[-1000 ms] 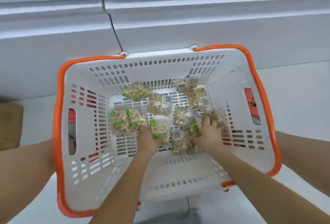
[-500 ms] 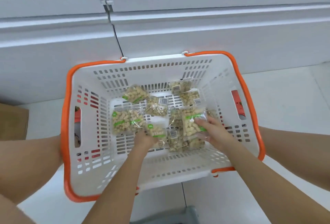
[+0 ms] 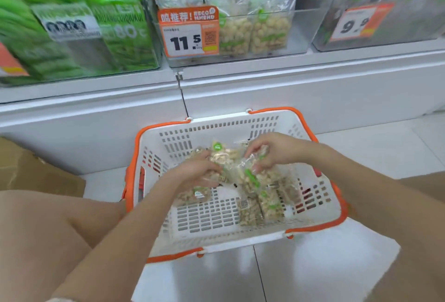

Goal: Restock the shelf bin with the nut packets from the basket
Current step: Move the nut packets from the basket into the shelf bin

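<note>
Loose nut packets (image 3: 261,208) lie low in the white basket (image 3: 216,241) on the floor. Above them, the left hand (image 3: 199,171) grips one packet (image 3: 222,155) while the right hand (image 3: 272,151) pinches another (image 3: 252,176). Beyond stands the clear shelf bin (image 3: 298,32), part-filled.

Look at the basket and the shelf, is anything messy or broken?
Nothing looks broken or spilled. The nut packets lie jumbled in the basket, some overlapping, which seems normal for loose stock. The left hand and right hand each grip packets. The shelf bin holds upright packets.
</note>
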{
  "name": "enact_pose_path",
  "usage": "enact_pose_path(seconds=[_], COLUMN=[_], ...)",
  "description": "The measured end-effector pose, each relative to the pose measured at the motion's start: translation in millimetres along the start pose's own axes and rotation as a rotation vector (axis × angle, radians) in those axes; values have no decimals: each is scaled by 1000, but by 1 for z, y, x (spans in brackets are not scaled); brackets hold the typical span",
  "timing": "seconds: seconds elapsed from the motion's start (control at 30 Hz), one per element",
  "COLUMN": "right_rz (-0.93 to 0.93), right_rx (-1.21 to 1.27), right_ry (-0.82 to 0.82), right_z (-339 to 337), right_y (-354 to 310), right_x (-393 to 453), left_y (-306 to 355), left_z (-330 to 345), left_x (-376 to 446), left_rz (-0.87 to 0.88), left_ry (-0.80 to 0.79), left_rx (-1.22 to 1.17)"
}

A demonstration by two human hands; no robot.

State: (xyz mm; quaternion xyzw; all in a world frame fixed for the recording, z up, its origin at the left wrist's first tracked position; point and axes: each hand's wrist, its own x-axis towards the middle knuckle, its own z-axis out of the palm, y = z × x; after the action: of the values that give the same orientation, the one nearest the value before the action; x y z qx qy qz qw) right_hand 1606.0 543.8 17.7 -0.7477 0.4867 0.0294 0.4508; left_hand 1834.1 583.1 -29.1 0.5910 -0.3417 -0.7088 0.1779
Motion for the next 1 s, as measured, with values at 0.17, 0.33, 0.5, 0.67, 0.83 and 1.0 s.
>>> enact_pose_path(seconds=[0.17, 0.33, 0.5, 0.67, 0.83, 1.0], right_rz=[-211, -390, -448, -587, -541, -545], right_rx=[-246, -61, 200, 131, 244, 305], right_ry=[100, 291, 434, 656, 702, 511], right_z=[-36, -53, -74, -96, -119, -109], right_y=[-62, -86, -95, -95, -88, -95], right_x=[-19, -28, -29, -19, -19, -6], left_y=[58, 92, 114, 134, 158, 173], left_z=[9, 24, 23, 28, 23, 7], left_x=[-48, -88, -88, -70, -61, -60], left_rz=[86, 220, 438, 517, 545, 602], left_ry=[-208, -195, -20, 77, -2, -24], left_rx=[59, 198, 255, 2, -175, -183])
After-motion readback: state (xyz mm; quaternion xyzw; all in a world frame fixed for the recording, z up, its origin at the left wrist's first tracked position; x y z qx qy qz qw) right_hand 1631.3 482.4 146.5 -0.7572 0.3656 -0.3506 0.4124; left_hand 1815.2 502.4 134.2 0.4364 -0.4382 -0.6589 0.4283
